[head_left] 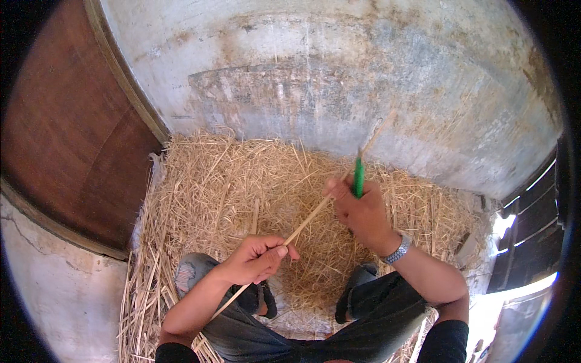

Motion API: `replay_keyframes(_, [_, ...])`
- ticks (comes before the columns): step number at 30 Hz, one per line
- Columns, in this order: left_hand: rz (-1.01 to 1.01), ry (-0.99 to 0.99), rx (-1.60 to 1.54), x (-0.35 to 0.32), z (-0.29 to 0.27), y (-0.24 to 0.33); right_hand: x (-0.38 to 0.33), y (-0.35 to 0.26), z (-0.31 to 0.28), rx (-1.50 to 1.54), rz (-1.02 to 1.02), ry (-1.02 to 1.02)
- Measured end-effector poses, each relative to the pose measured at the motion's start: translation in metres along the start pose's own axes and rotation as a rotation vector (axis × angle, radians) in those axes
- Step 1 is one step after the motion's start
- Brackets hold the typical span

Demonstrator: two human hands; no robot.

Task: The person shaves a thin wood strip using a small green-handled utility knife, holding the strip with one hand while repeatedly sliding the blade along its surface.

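Note:
A long, thin pale strip (307, 221), likely split bamboo, runs slantwise from above my left thigh up toward the wall. My left hand (257, 259) is closed around its lower part, thumb on top. Higher up, my right hand (364, 213) grips a green-handled knife (359, 178), its narrow dark tip pointing at the wall. The thumb and forefinger of that hand also press on the strip. Beyond my right hand the strip's far end looks blurred, and how the blade meets it cannot be made out.
Loose straw-like shavings (242, 181) cover the floor between my feet and the stained wall (315, 78). Longer strips (148, 293) lie at the left, below a brown wooden panel (66, 139). Dark slats (526, 242) stand on the right. My knees frame the work.

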State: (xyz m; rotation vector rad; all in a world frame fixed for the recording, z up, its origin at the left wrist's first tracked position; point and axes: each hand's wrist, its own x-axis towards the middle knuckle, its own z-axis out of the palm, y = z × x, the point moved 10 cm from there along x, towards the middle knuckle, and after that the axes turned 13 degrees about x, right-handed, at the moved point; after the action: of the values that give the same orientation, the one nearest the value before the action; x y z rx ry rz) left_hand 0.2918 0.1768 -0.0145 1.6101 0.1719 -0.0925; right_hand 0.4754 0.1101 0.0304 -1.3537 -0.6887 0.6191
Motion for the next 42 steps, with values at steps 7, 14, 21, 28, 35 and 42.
replay_keyframes(7, [0.027, 0.065, 0.014, 0.002, -0.005, -0.002, -0.032, 0.016, 0.058, -0.205, 0.094, -0.315])
replay_keyframes(14, [0.042, 0.104, 0.045, 0.000, -0.011, 0.003, 0.001, 0.015, 0.023, -0.200, 0.087, -0.100])
replay_keyframes(21, [0.098, 0.263, 0.100, -0.005, -0.028, 0.007, 0.013, -0.029, -0.005, -0.129, -0.225, -0.151])
replay_keyframes(28, [0.082, 0.278, 0.065, -0.004, -0.029, 0.005, 0.009, -0.034, -0.008, -0.381, -0.181, -0.143])
replay_keyframes(35, [0.079, 0.287, 0.092, 0.000, -0.027, 0.003, 0.014, -0.023, -0.013, -0.440, -0.273, -0.035])
replay_keyframes(42, [0.080, 0.280, 0.042, -0.005, -0.025, 0.009, 0.005, -0.049, -0.007, -0.399, -0.370, -0.071])
